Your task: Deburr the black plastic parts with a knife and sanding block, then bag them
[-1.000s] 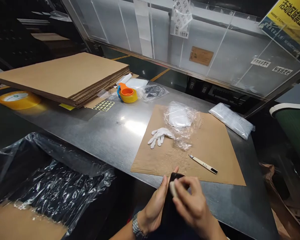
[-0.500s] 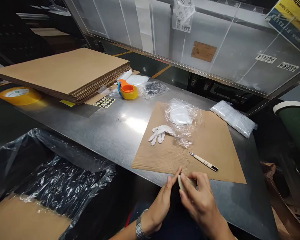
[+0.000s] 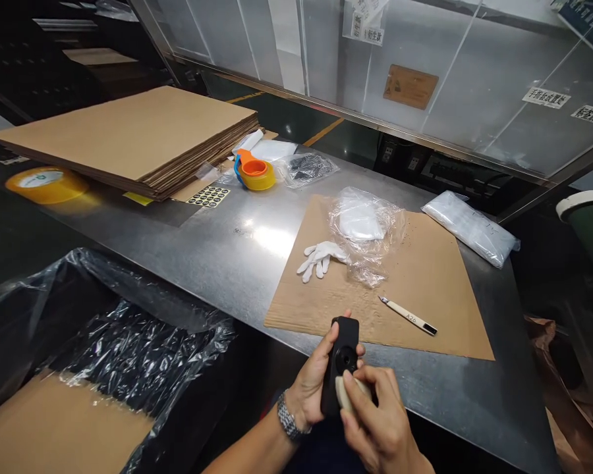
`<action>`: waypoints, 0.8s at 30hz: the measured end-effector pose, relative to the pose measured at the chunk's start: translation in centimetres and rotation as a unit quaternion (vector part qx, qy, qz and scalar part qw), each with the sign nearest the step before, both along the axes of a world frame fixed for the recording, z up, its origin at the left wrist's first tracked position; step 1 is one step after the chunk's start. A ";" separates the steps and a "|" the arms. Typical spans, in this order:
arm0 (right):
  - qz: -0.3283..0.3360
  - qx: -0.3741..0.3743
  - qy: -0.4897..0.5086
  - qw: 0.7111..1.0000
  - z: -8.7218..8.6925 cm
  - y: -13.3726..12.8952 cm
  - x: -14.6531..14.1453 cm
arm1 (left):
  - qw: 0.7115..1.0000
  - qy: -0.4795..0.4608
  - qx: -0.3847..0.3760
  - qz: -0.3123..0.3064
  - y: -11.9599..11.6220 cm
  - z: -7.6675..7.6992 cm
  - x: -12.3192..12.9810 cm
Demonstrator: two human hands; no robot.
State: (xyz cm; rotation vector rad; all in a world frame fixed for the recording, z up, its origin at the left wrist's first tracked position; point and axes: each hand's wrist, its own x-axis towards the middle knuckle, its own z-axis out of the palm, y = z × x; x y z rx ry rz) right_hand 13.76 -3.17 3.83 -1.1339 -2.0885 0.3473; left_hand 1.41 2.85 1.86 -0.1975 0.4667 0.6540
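Observation:
My left hand (image 3: 310, 383) is wrapped round a slim black oblong piece (image 3: 347, 332) with a round disc and a central hole on its face. It is tilted upright just off the front edge of the bench. My right hand (image 3: 384, 416) pinches a cream-coloured pad (image 3: 342, 394) against the lower part of that face; the fingers cover most of the pad. Beyond my hands, a craft knife (image 3: 408, 315) marked A26 lies on a cardboard sheet (image 3: 439, 276). A white glove (image 3: 321, 258) rests there too, beside a clear plastic bag (image 3: 368, 263) with white material inside.
Stacked cardboard sheets (image 3: 128, 135) fill the bench's left end, with a yellow tape roll (image 3: 44, 184), an orange tape dispenser (image 3: 254, 170) and a sticker sheet (image 3: 208, 196) close by. A plastic-wrapped pack (image 3: 469, 227) lies right. Black plastic lining (image 3: 128, 342) surrounds cardboard at lower left.
The black piece has turned so its disc face shows; before, it was hidden. My right hand and the pad have moved slightly left and down onto that face. The view has shifted slightly.

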 end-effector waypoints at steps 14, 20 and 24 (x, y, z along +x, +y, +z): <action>-0.082 0.094 -0.068 0.990 -3.9 1.4 5.0 | 0.994 0.069 0.000 0.085 0.4 0.3 -0.8; -0.329 0.042 -0.074 0.941 -6.8 9.8 14.5 | 0.886 0.222 0.405 0.043 -1.5 1.0 -1.6; -0.315 -0.009 -0.073 0.946 -6.8 13.1 16.1 | 0.842 0.222 0.491 0.005 -1.6 1.7 -2.3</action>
